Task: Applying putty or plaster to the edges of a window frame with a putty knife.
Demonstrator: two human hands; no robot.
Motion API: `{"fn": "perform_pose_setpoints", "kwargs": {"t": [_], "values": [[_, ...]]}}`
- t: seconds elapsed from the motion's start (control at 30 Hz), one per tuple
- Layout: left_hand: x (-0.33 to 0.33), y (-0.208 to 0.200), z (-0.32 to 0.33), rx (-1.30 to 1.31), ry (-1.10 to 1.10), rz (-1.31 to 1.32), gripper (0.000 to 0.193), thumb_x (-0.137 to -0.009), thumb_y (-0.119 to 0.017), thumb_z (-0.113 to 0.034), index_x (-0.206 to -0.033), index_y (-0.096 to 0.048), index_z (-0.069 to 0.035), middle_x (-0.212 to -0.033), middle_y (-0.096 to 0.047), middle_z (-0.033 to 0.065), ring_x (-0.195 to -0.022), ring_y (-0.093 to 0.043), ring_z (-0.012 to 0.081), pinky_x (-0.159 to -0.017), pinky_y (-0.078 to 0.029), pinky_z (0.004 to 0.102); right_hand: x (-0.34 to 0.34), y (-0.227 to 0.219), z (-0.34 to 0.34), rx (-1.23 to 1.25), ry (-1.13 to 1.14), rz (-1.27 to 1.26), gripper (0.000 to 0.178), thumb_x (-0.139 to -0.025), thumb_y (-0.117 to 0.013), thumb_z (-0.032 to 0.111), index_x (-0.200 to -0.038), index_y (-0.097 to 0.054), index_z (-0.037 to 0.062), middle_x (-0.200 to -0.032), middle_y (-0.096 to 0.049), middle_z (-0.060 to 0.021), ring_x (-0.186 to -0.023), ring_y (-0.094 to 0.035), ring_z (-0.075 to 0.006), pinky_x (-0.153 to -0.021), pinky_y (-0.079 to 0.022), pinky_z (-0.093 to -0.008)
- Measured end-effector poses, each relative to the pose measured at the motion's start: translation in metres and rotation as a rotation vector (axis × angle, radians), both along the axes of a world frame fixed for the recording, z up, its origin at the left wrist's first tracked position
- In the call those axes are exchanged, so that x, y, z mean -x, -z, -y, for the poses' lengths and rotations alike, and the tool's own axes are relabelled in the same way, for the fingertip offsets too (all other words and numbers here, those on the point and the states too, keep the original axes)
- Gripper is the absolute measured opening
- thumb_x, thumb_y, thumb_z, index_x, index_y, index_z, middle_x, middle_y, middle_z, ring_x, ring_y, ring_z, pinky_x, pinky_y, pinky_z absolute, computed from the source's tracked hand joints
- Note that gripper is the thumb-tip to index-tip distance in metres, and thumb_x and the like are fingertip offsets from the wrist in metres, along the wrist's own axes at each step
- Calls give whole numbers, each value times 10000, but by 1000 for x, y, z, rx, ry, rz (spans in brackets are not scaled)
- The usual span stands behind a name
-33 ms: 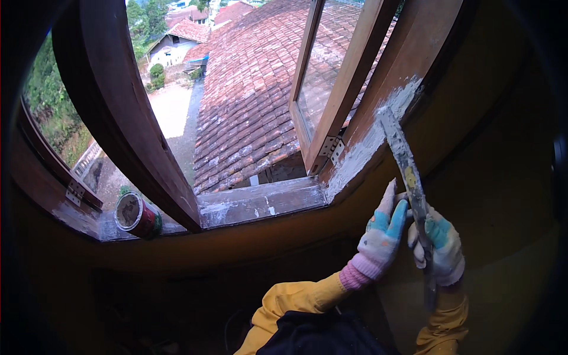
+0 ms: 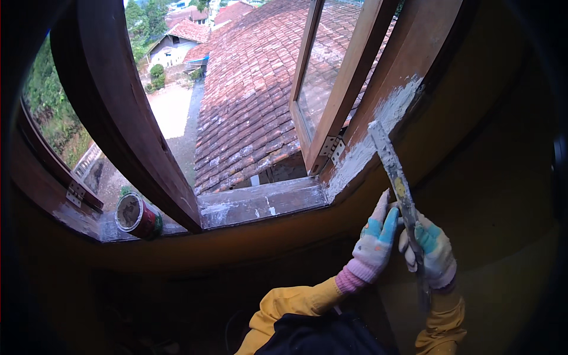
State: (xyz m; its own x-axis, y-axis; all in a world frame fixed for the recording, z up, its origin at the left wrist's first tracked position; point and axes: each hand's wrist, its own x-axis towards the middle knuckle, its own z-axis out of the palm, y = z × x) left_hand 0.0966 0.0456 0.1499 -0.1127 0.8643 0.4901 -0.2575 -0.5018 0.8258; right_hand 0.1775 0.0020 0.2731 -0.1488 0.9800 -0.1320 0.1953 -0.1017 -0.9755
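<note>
Both gloved hands close on one long flat scraper blade (image 2: 395,177), smeared with pale filler. The right hand (image 2: 431,251) is wrapped fully round the lower part of the tool, fingers shut tight on it; the handle end sticks out below the fist. The left hand (image 2: 374,241) lies just beside it on the left, its fingers pressed flat against the blade rather than curled round. Up from the grip the blade runs slanting to the left, and its tip meets the whitish filler patch (image 2: 378,133) on the brown wooden window frame (image 2: 408,53). Left of the grip lies the sill (image 2: 260,201), streaked with filler — and far along it, well apart from both hands, a red tin (image 2: 137,215) lies on its side.
</note>
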Motion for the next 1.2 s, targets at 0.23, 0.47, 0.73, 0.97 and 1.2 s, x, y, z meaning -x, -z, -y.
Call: {"fn": "perform_pose_setpoints", "kwargs": {"t": [0.23,0.47,0.73,0.97,1.2], "values": [[-2,122,21,614,219,157,392,-944,-376,-327,-1208,-475,-55,-1051,-577,79,-943,-558,158,-845,-442,286,-14,114,-12,218,-193,135,408,-951,-398,186,-1324,-359,27,-814,-550,-43,-592,-536,-88,-499,-468,-204],[19,104,-1,726,258,425,370,-924,-458,-343,-1185,-439,-83,-897,-584,78,-734,-584,136,-639,-498,276,12,151,-27,305,-20,35,348,-944,-418,191,-1255,-461,42,-724,-515,12,-538,-468,-63,-462,-422,-196],[22,91,-17,698,166,-68,626,-868,-535,-248,-1398,-239,-96,-1044,-590,143,-903,-566,198,-808,-433,281,16,154,-25,182,98,162,322,-919,-433,200,-1170,-515,16,-660,-528,-15,-512,-458,-82,-441,-370,-235],[26,65,-16,647,182,-91,643,-866,-530,-259,-1396,-226,-59,-1063,-596,157,-954,-569,214,-839,-427,291,18,136,-20,209,174,117,319,-919,-459,204,-1188,-527,46,-699,-508,11,-515,-400,-53,-445,-355,-211],[24,41,-15,648,201,-96,635,-878,-506,-264,-1412,-202,-104,-1011,-628,131,-935,-586,185,-827,-437,282,18,106,-18,206,163,51,296,-920,-446,206,-1163,-535,61,-627,-462,25,-491,-408,-56,-410,-340,-209]]}}
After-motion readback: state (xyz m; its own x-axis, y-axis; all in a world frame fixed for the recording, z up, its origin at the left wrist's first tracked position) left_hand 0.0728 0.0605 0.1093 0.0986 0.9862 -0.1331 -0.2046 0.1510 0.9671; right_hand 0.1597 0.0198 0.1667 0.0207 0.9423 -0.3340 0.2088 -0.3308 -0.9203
